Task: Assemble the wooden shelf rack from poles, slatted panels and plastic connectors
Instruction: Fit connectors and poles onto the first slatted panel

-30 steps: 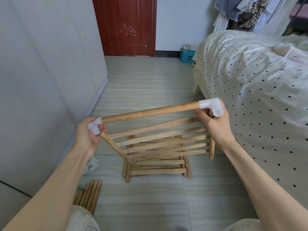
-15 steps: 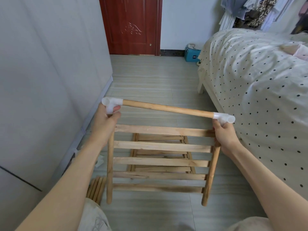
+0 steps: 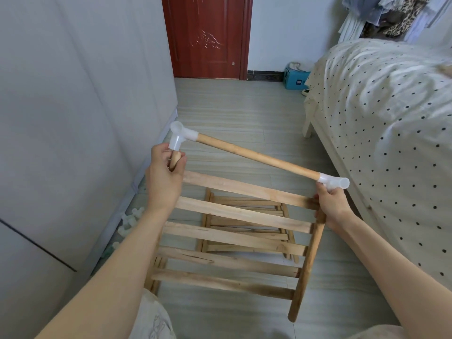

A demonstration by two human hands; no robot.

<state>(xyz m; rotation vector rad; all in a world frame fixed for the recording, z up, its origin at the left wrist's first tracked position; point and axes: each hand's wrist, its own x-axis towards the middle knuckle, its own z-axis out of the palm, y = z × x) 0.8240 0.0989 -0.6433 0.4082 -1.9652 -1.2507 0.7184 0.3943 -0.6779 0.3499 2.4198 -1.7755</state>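
Panel (image 3: 234,228) is held tilted above the floor (image 3: 244,113), five slats facing the camera. Left hand (image 3: 163,177) grasps the left post just under the left connector (image 3: 179,138). Right hand (image 3: 332,204) grasps the right post below the right connector (image 3: 333,182). Pole (image 3: 256,156) spans both connectors, sloping down to the right. A second panel (image 3: 247,226) lies flat on the floor beneath. Bed (image 3: 391,123) stands at right, door (image 3: 208,35) far.

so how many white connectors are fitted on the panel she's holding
2: a left connector above the left hand, and a right connector above the right hand. Lower pole ends look bare.
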